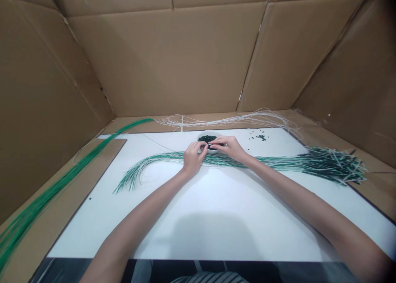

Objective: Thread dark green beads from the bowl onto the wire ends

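Note:
My left hand [193, 156] and my right hand [229, 147] meet over the front rim of a white bowl [213, 151]. Small dark green, bead-like pieces [208, 138] fill the bowl. Both hands are closed in a pinch, fingertips nearly touching, with a tiny dark spot between them. What exactly they grip is too small to make out. A thin strand [157, 143] slants down from the upper left towards my left hand. Below my wrists lies a long bundle of green and white strands [272, 162], its right end [334, 165] thick with dark tube-like pieces.
Loose dark pieces [261, 137] are scattered right of the bowl; one dark bit [90, 199] lies at left. A green strand bundle [77, 167] runs along the left side. White strands [222, 121] stretch along the back of the white board [216, 200]. Cardboard walls [179, 64] enclose the area.

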Demonstrator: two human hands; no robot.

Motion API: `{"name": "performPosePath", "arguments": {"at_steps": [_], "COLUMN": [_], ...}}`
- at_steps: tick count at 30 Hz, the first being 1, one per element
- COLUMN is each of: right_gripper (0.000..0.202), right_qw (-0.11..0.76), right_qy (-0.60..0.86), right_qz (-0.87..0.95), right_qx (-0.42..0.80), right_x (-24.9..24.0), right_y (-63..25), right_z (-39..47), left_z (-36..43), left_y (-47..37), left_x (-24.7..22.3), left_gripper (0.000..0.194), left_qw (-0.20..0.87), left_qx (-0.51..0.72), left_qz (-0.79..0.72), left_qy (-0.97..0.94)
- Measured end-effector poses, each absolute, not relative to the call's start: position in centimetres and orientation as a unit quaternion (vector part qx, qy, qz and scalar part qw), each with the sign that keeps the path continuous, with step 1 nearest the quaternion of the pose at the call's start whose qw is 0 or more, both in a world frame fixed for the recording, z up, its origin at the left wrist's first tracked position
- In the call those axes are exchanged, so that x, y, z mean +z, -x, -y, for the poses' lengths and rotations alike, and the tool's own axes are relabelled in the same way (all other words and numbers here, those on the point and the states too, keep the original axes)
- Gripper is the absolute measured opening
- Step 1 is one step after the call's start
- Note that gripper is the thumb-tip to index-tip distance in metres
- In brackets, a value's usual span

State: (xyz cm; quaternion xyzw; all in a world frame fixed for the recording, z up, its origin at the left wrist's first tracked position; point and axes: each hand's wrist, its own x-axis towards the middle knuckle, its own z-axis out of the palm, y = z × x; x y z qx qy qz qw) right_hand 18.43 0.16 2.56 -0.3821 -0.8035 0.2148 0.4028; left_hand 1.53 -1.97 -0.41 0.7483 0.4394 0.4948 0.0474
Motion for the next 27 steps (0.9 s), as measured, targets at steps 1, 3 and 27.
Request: {"name": "performPosePath", "arguments": {"at_steps": [1,3,27], "right_gripper": [0.027,0.027,0.024], "right_qw": [0.402,0.401,0.403], "right_qy": [0.381,0.380,0.392], "right_qz": [0.804,0.806,0.806], "right_qx": [0.215,0.213,0.186], "right_x": [2.53,2.45,2.57], "right_y": [-18.46,-18.49,-18.38], "right_z": [-0.19,-0.26,-0.05], "left_z": [1.95,1.92,1.78], "left_y": [-1.53,-1.53,-1.49], "left_x": [-0.43,-0.48,-0.70], "left_gripper": [0.014,0.014,0.014], "left_qw": [0.046,0.044,0.046], "left_qx": [0.497,0.499,0.501], "left_qz": [-0.438,-0.434,-0.424], "left_qy": [-0.748,-0.749,-0.753]}}
